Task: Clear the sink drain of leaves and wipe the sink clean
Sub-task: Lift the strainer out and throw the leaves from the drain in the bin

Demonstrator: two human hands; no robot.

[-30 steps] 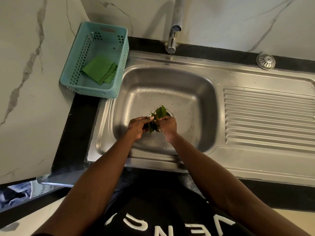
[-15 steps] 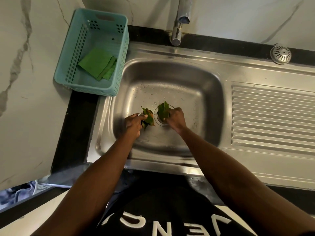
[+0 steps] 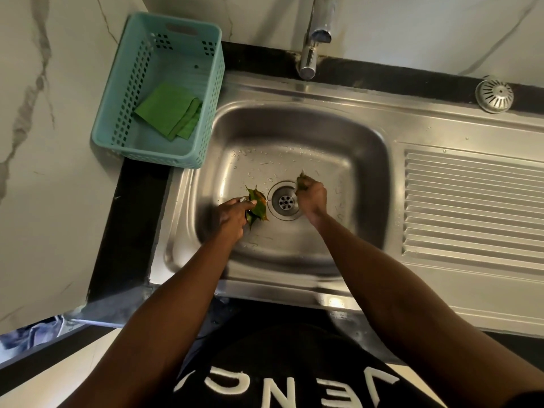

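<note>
The left hand [image 3: 232, 214] has its grip closed around a bunch of leaves [image 3: 256, 205], pinched between thumb and fingers just left of the drain [image 3: 285, 201]. The bunch is green with brownish-orange patches, glossy and wet-looking; its long axis runs roughly toward and away from the person, one pointed tip toward the back wall, the others fanning down toward the near side. The right hand [image 3: 312, 196] is curled tight on a smaller clump of leaves [image 3: 301, 181] just right of the drain (only a dull green tip shows above the fingers, pointing away from the person). Between the two hands the drain lies bare, a round metal ring with small holes. The steel sink [image 3: 365, 160] is dotted with water drops. On the black bench [image 3: 129, 225] to the left stands a teal basket [image 3: 117, 125] holding a folded green cloth [image 3: 167, 110]. A tap [image 3: 312, 39] hangs over the back rim.
</note>
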